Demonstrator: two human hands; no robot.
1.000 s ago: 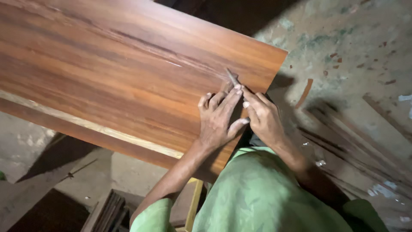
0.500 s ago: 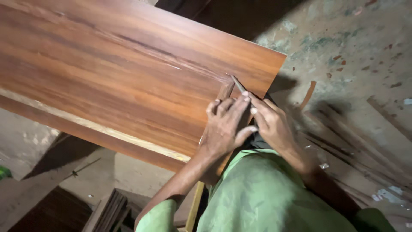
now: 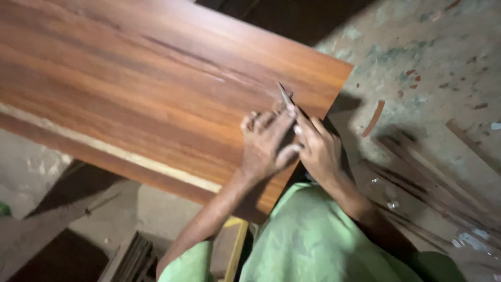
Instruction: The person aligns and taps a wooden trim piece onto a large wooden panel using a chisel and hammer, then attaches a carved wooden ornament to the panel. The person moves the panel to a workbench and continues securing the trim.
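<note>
A large reddish-brown wooden board [image 3: 156, 89] with a pale strip along its near edge fills the upper left. My left hand [image 3: 266, 143] lies flat on the board near its right end, fingers pressed down. Close beside it, my right hand [image 3: 318, 149] grips a thin pointed tool [image 3: 285, 95] whose tip touches the board just beyond my fingertips. The two hands touch each other. Part of the tool is hidden inside my right fist.
Rough concrete floor [image 3: 433, 57] lies to the right, with a small wood offcut [image 3: 373, 118] and a pile of thin wooden strips [image 3: 433, 172]. A yellow frame piece [image 3: 236, 250] shows under the board. More stacked wood [image 3: 130, 256] sits at the bottom left.
Both hands and the tool stay together at the board's right end; they have shifted slightly along the board, and the view has moved a little.
</note>
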